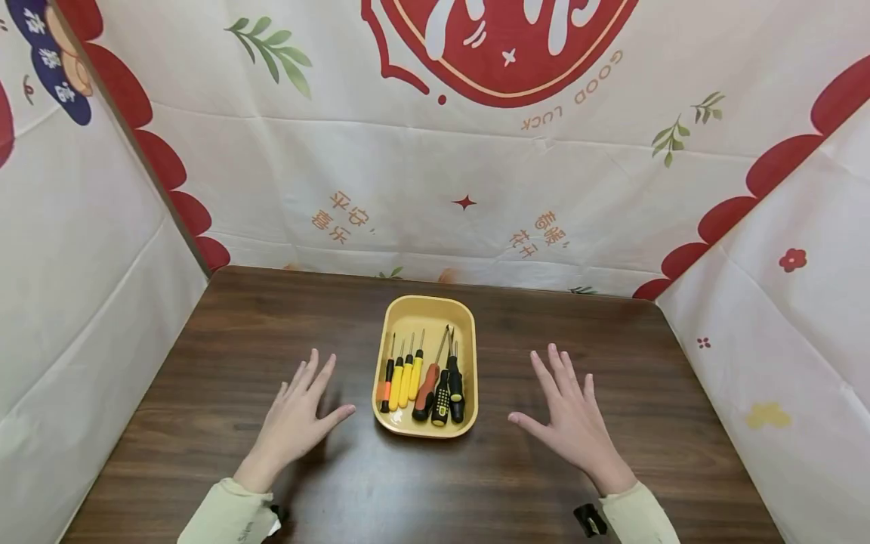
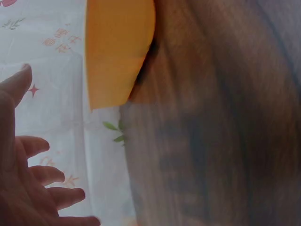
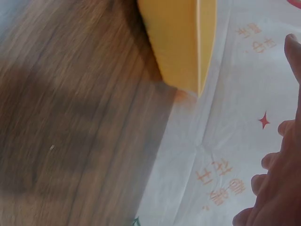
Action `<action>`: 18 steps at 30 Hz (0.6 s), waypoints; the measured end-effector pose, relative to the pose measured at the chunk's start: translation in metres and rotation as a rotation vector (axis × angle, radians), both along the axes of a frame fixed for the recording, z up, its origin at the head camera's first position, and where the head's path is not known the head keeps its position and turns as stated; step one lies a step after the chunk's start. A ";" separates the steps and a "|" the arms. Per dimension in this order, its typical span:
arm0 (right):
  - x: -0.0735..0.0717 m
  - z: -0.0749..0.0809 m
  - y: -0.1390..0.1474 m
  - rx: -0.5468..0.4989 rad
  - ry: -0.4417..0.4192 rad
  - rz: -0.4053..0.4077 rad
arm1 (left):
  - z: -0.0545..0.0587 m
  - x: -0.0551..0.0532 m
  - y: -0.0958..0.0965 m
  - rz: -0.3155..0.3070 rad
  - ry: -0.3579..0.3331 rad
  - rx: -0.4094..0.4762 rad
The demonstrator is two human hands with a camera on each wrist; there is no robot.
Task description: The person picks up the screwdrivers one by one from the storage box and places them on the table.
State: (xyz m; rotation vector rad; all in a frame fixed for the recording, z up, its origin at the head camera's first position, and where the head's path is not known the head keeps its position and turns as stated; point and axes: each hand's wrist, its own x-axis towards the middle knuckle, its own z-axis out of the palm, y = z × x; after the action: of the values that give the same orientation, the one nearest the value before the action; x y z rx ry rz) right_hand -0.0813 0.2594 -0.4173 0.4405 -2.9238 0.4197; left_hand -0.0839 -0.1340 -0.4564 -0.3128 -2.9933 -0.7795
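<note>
A yellow tray stands mid-table with several screwdrivers lying in it, shafts toward the back. On its left side are a black-and-orange screwdriver and slim yellow-handled screwdrivers. To the right lie a red-and-black screwdriver and black-handled screwdrivers. My left hand, fingers spread and holding nothing, hovers left of the tray. Spread likewise, my right hand is over the table right of the tray, also holding nothing. Both wrist views show the tray's outer wall beyond the fingers.
The dark wooden table is bordered by white printed cloth at the back and both sides. Black straps show near the cuffs of the pale sleeves.
</note>
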 end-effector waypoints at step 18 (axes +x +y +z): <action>-0.005 0.013 -0.023 -0.045 -0.043 0.023 | -0.019 0.006 0.033 0.062 0.020 0.248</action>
State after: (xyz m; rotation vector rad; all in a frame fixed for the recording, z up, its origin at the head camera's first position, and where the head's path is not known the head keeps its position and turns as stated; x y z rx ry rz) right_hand -0.0864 0.2362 -0.4046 0.4653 -2.9467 0.5039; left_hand -0.0775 -0.1012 -0.4753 -0.2150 -2.8292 -1.1185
